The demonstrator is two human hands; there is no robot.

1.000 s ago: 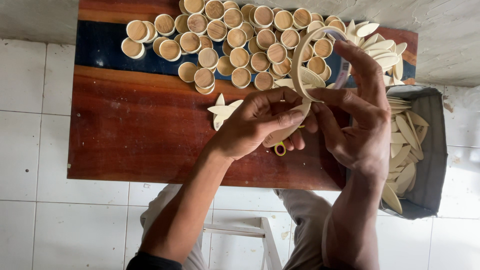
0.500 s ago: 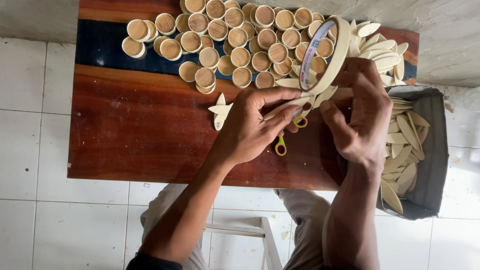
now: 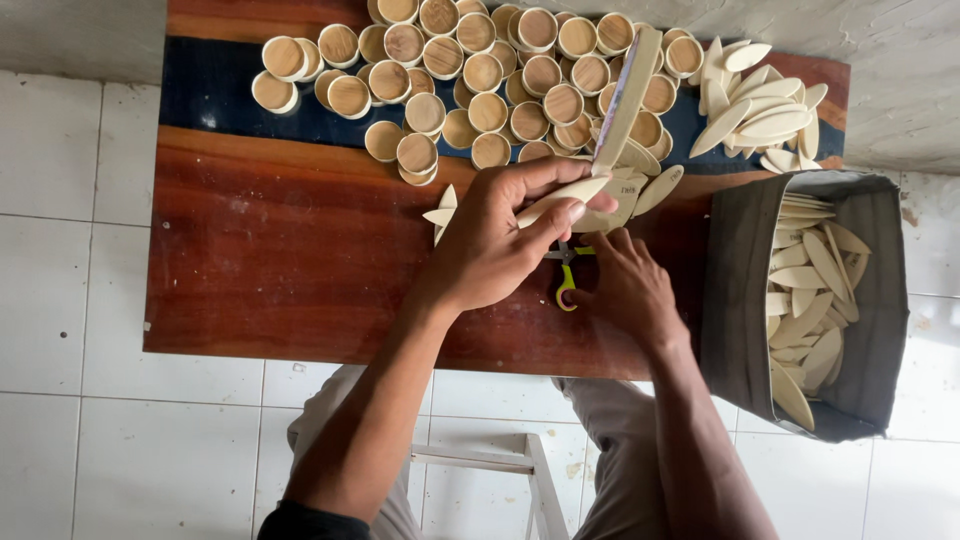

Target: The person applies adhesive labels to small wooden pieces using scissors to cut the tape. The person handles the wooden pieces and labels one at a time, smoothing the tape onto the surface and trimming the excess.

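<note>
1. At mid-table, the left hand (image 3: 500, 245) now pinches the wooden strip (image 3: 615, 120) alone, fingers closed around its near end.
2. Right hand (image 3: 625, 285) has let go, dropping onto the yellow-handled scissors (image 3: 567, 275), fingers curling over them; grip unclear.

A big dark grey cloth bag (image 3: 880, 300) is standing open on the white tile floor, just beside the right end of the reddish-brown wooden table (image 3: 260, 260). It is holding many pale, flat, leaf-shaped wood pieces (image 3: 810, 290). Its soft top edge is folding over and leaning against the table end. No labels, signs or screens are showing.
</note>
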